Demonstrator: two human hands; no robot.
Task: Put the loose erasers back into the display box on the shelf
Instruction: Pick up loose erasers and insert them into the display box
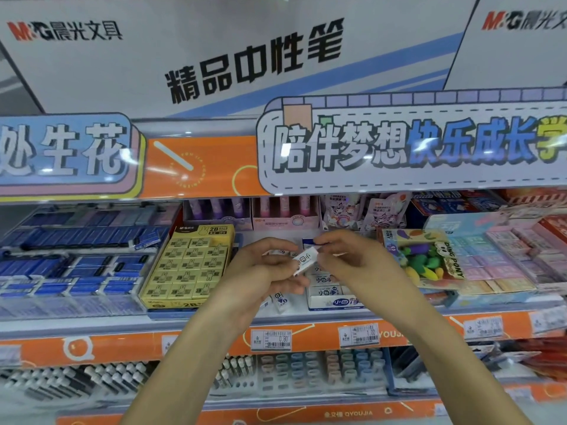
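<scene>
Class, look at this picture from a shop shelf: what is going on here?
A person stands at a stationery shelf and holds one small white eraser between both hands, the left hand and the right hand, just above a white display box of matching erasers. Another white eraser lies loose on the shelf beside that box, below the left hand. A yellow box of 2B erasers sits to the left. The held eraser is not yet in the box.
</scene>
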